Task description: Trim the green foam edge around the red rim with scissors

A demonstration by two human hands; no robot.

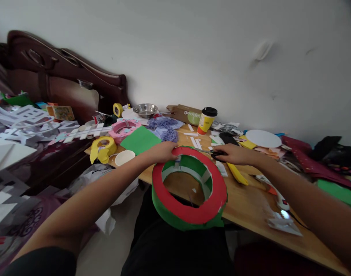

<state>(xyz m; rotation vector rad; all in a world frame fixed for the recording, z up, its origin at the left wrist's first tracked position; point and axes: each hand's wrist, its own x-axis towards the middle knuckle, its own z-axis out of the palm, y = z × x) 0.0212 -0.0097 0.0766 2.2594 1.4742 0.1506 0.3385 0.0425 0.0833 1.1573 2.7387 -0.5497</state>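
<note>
A large paper ring (189, 216), red on its face and green on its sides, leans over the near edge of the table and my lap. My left hand (165, 152) is closed on its upper left rim. In my right hand (231, 154) are scissors (215, 153) with black handles. Their blades point left along the ring's far upper rim; I cannot tell whether they touch the paper. At the lower right, a loose green flap (218, 221) sticks out from the ring.
The wooden table (244, 207) holds a yellow cup (206, 122), a metal bowl (145, 110), green paper (141, 140), purple string (163, 123) and a pink ring (125, 130). A glue gun (280, 199) and a yellow tool (238, 174) lie right. White cutouts (25, 119) pile up left.
</note>
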